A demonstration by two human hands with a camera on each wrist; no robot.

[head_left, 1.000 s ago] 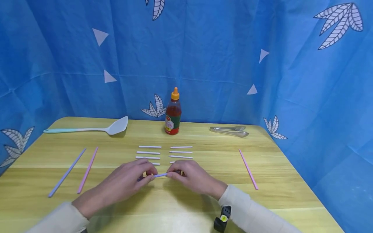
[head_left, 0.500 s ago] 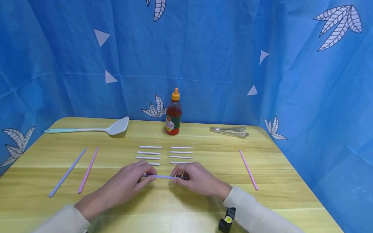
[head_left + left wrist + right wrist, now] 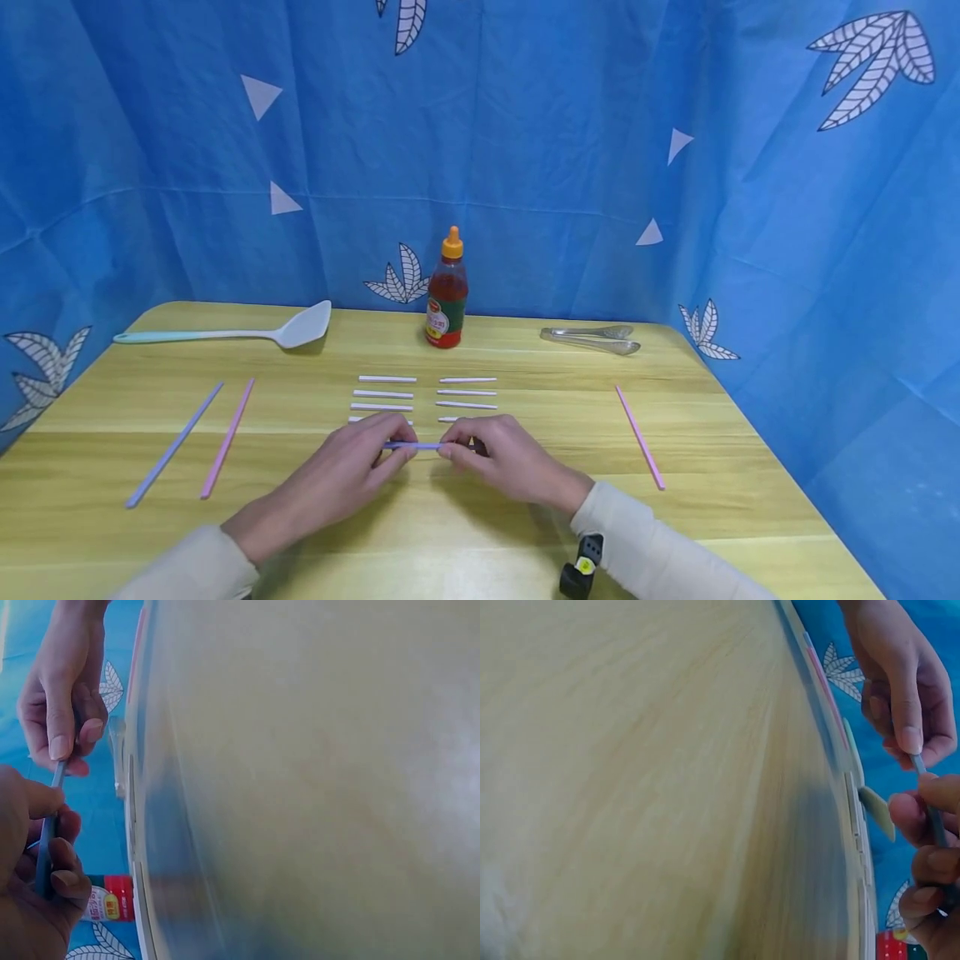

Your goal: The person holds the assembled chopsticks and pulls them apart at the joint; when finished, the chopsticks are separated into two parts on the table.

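Between both hands, just above the table, is a thin blue-purple straw (image 3: 427, 446), held level from side to side. My left hand (image 3: 363, 471) pinches its left part with thumb and fingers; in the left wrist view the straw (image 3: 46, 855) runs on through the curled fingers. My right hand (image 3: 498, 458) pinches the right part, and the far end is largely hidden by that hand. A short stretch shows between the fingertips. Right behind the hands lie two columns of short pale sticks (image 3: 382, 407), the nearest partly covered by the hands.
A blue straw (image 3: 174, 446) and a pink straw (image 3: 227, 437) lie at left, another pink straw (image 3: 640, 437) at right. Along the back are a white spatula (image 3: 300, 327), an upright red sauce bottle (image 3: 447, 304) and metal tongs (image 3: 590, 337). A blue curtain (image 3: 525, 167) hangs behind.
The hands first drew apart along the straw. Since then my left hand has slid right, closer to the right hand, and the straw is slightly farther from me. Other things lie unchanged.
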